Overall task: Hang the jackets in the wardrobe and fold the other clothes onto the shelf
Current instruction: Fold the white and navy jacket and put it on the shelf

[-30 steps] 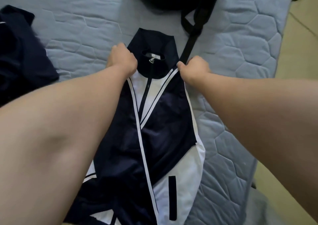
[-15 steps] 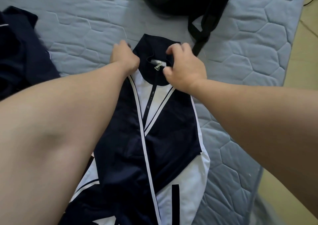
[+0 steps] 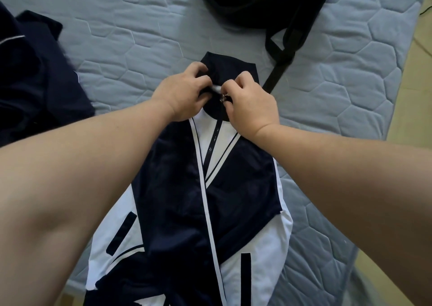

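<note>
A navy and white zip jacket [image 3: 233,200] lies flat on the quilted blue mattress [image 3: 131,48], collar pointing away from me. My left hand [image 3: 182,95] grips the left side of the navy collar at the neck opening. My right hand [image 3: 250,104] pinches the collar's right side beside the metal zipper pull [image 3: 222,98]. Both hands meet at the top of the zip, and the zipper runs shut down the jacket's front.
A heap of dark navy clothes [image 3: 35,76] lies at the left on the mattress. A black bag [image 3: 252,1] with a long strap [image 3: 280,67] sits at the far edge. The tan floor [image 3: 411,106] shows along the right.
My left hand slid from the jacket's left shoulder onto the collar. My right hand moved from the right shoulder to the collar by the zipper pull. Both hands now meet at the neck.
</note>
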Tool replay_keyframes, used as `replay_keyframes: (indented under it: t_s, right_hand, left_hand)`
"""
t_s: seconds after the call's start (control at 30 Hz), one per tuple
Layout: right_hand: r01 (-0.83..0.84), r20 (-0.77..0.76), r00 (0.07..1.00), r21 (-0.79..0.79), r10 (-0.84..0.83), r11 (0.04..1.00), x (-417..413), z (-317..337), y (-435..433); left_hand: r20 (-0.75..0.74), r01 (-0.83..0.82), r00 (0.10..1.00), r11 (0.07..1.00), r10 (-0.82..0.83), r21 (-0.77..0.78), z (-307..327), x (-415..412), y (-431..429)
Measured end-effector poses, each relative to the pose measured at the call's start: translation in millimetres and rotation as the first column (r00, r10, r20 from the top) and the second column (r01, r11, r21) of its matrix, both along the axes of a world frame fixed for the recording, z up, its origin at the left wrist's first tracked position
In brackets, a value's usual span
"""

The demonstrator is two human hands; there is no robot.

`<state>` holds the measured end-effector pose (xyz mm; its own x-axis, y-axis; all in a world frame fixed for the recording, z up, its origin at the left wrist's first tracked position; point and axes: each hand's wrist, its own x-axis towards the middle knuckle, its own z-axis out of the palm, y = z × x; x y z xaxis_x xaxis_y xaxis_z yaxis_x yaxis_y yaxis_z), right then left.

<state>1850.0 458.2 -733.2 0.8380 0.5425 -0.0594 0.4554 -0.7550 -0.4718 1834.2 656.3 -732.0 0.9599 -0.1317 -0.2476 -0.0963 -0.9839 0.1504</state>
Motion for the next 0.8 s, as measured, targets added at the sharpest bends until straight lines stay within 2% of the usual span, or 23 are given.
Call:
replay_keyframes:
  t_s: [0.13,0.27,0.37,0.47,0.53,0.6,0.63,0.7,0.8]
  right_hand:
    - [-0.112,0.053,0.992,-0.064,0.116,0.992,-8.0,-3.8,-7.6]
    - [-0.172,0.022,0.984,-0.109,0.175,0.979,-15.1,-8.9,-19.7]
    - [-0.083,0.009,0.996,-0.030,0.083,0.996,-15.5,-9.2,-25.8]
    - [0.108,-0.082,0.991,0.044,-0.104,0.993,-6.7,-7.6,-24.4]
    - [0.293,-0.209,0.935,-0.002,-0.287,0.956,2.5,-9.3,-22.0]
    - [0.461,-0.373,0.799,-0.124,-0.471,0.879,12.8,-15.0,-20.6]
    - [0.488,-0.448,0.723,-0.209,-0.526,0.848,18.2,-17.5,-20.2]
    - [0.455,-0.554,0.625,-0.314,-0.550,0.833,27.3,-23.9,-19.6]
    - [0.481,-0.604,0.575,-0.296,-0.552,0.825,36.7,-25.2,-17.8]
  left_hand:
    - [-0.005,-0.024,1.000,1.000,0.024,0.004,-5.0,0.1,4.2]
    - [0.008,-0.010,1.000,1.000,0.010,0.020,-4.4,2.7,4.3]
    - [-0.003,-0.014,1.000,1.000,0.014,0.000,-0.7,6.1,2.8]
    - [-0.037,-0.099,0.994,0.995,0.098,-0.019,2.8,11.1,0.7]
    - [-0.090,-0.208,0.974,0.978,0.209,0.024,4.0,16.3,-1.8]
    - [-0.146,-0.327,0.929,0.940,0.339,0.098,1.6,22.9,-4.9]
    - [-0.180,-0.395,0.892,0.909,0.414,0.130,-0.3,26.5,-6.8]
    - [-0.255,-0.524,0.796,0.836,0.548,0.160,-3.4,32.1,-10.7]
    - [-0.301,-0.572,0.740,0.798,0.602,0.190,-5.6,37.0,-15.9]
